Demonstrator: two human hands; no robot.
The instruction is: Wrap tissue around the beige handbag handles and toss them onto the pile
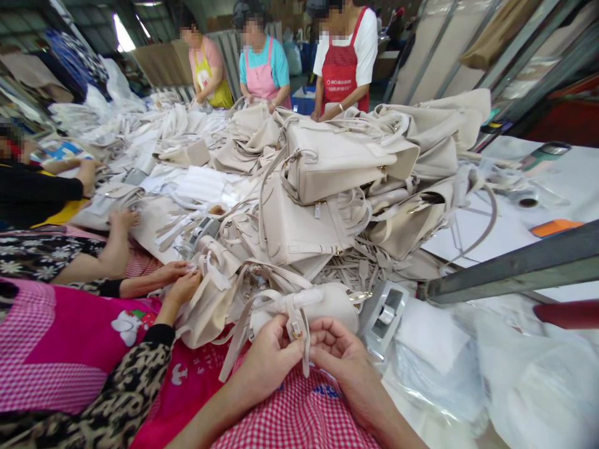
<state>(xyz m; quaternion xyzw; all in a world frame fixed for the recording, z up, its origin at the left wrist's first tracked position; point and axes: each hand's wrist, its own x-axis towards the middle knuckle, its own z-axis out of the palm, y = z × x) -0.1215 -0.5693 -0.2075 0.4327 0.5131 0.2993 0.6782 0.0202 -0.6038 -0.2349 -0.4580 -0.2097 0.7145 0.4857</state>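
A beige handbag (334,307) lies on its side in front of me, against my red checked apron (299,415). My left hand (271,355) is closed around the left side of a short buckled strap (296,321) on the bag, thumb and fingertips at the gold buckle. From the right, my right hand (339,352) pinches the same strap near its hanging end. White wrapping covers part of the bag's handle (291,302). A zip end with gold teeth sticks out at the bag's right. My curled fingers partly hide the strap.
A grey tape dispenser (384,319) stands right of my right hand, beside clear plastic bags (437,374). Beige handbags (327,162) are piled ahead. A metal bar (515,265) juts in from the right. At my left, a co-worker's hands (182,287) hold another bag. Others work across the table.
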